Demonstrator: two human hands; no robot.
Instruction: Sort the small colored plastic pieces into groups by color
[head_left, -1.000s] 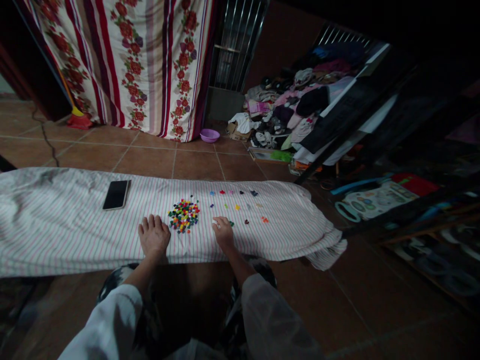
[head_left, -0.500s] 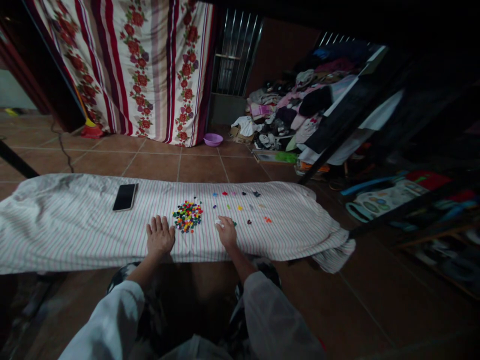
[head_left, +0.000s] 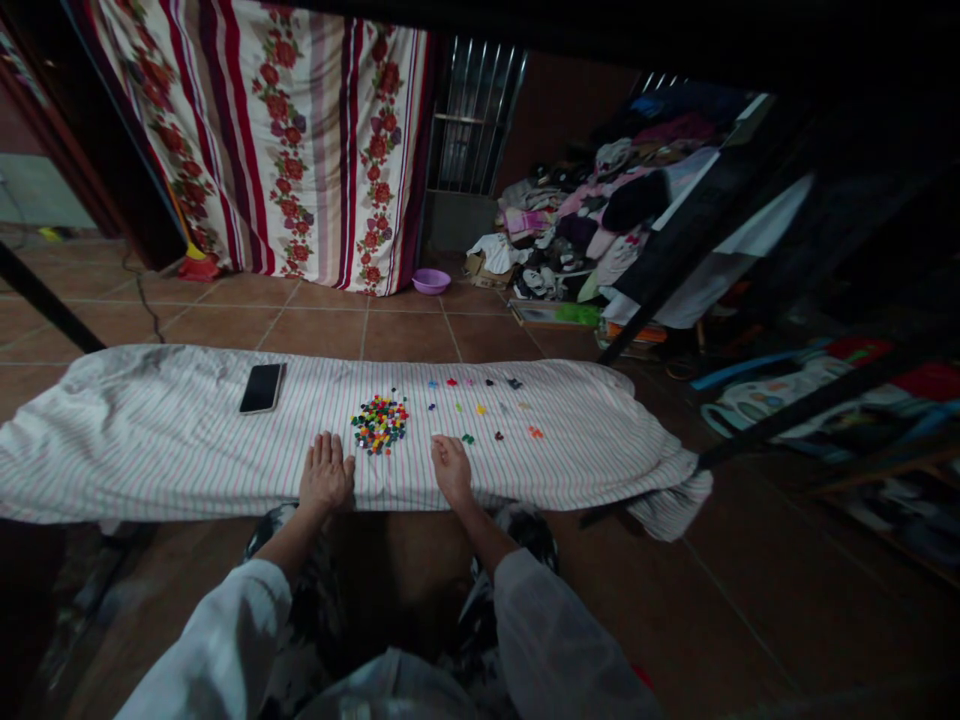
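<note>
multicoloured beads (head_left: 380, 425) lie piled just below-left of frame centre, probably light, hard and skittery, best pinched by their sides. left hand (head_left: 326, 475) lies flat, gripping nothing; right hand (head_left: 452, 470) curls, contents unclear.

The bare left hand (head_left: 328, 478) lies palm down, fingers (head_left: 327, 449) extended; to its right, the bare right hand (head_left: 452, 470) curls inward.
</note>
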